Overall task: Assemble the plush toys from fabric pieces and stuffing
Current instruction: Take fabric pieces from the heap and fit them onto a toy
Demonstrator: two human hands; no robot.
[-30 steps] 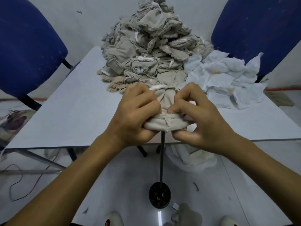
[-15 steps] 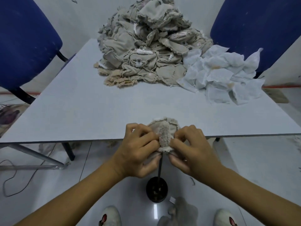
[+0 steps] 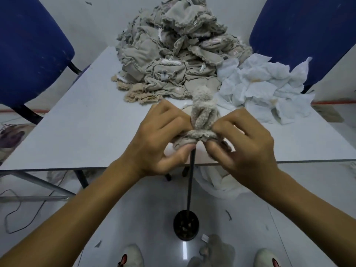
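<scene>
A beige plush fabric piece (image 3: pixel 203 110) sits over the top of a thin black upright rod (image 3: pixel 190 182), its fuzzy side standing up as a lump above my fingers. My left hand (image 3: pixel 159 139) pinches the rolled lower edge of the piece on the left. My right hand (image 3: pixel 242 143) pinches the same edge on the right. The rod's top is hidden inside the fabric. Its round black base (image 3: pixel 185 225) stands on the floor between my feet. A tall heap of beige fabric pieces (image 3: pixel 173 54) lies at the back of the grey table (image 3: pixel 77 128).
Crumpled white fabric pieces (image 3: pixel 269 81) lie on the table right of the beige heap. Blue chairs stand at the left (image 3: pixel 28 54) and right (image 3: pixel 300 31). A white bag (image 3: pixel 221 182) sits under the table. A plush piece (image 3: pixel 213 251) lies on the floor. Cables trail at the left.
Both hands have risen with the piece from below the table's front edge to above it. More of the fuzzy side now stands out above the rolled edge.
</scene>
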